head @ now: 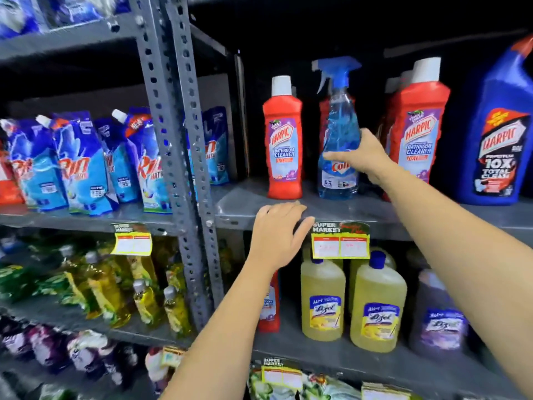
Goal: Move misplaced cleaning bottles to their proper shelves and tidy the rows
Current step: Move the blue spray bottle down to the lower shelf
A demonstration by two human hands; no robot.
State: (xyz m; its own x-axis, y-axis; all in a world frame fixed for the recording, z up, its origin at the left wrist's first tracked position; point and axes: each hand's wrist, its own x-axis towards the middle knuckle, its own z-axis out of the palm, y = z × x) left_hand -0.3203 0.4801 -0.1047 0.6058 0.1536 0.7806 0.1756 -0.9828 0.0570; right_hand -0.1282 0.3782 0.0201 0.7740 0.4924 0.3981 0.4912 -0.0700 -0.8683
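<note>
A blue Colin spray bottle (pixel 339 122) stands upright on the grey metal shelf (pixel 248 203) between red Harpic bathroom cleaner bottles. My right hand (pixel 360 154) grips the spray bottle around its middle, covering part of the label. One red Harpic bottle (pixel 284 140) stands alone to its left; more red Harpic bottles (pixel 418 125) stand to its right. My left hand (pixel 278 235) hovers flat with relaxed fingers at the shelf's front edge, holding nothing.
A large blue Harpic bottle (pixel 501 134) stands at far right. Yellow Lizol bottles (pixel 377 307) and a purple one (pixel 438 319) fill the shelf below, with a red bottle (pixel 269 304) beside them. Rin pouches (pixel 78 166) line the left bay behind the upright post (pixel 184 140).
</note>
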